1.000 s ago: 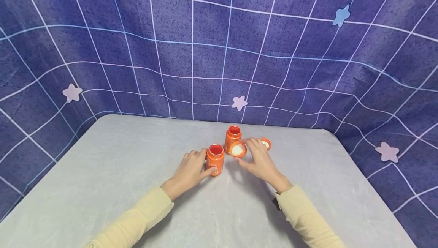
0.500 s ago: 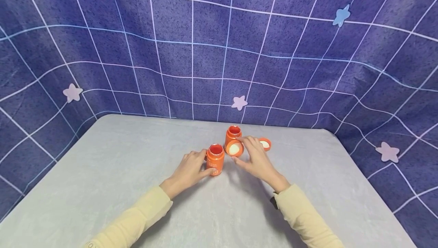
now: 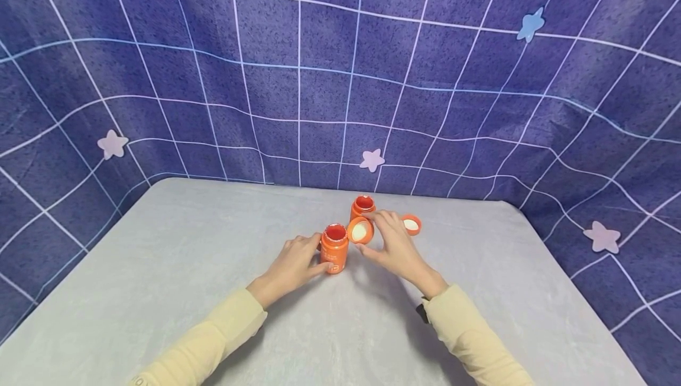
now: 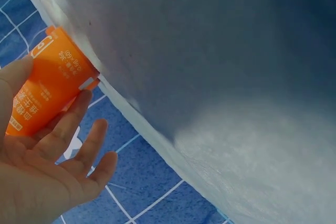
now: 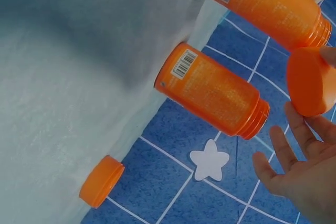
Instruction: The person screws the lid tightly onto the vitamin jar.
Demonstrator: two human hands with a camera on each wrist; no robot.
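Near the table's middle, my left hand grips an uncapped orange bottle that stands upright; thumb and fingers lie on its sides, also in the left wrist view. My right hand pinches an orange screw cap between thumb and fingers. Its white inner face is turned toward the head camera, and it is right beside the gripped bottle's mouth. A second open orange bottle stands behind, partly hidden by the cap in the head view. Several fingers of the right hand stay spread off the cap in the right wrist view.
Another orange cap lies on the table behind the right hand, white inside facing up. The grey table ends at the back against a blue gridded curtain with star shapes.
My right hand has shifted left with the cap, from in front of the rear bottle toward the gripped bottle's rim. My left hand and its bottle have hardly moved.
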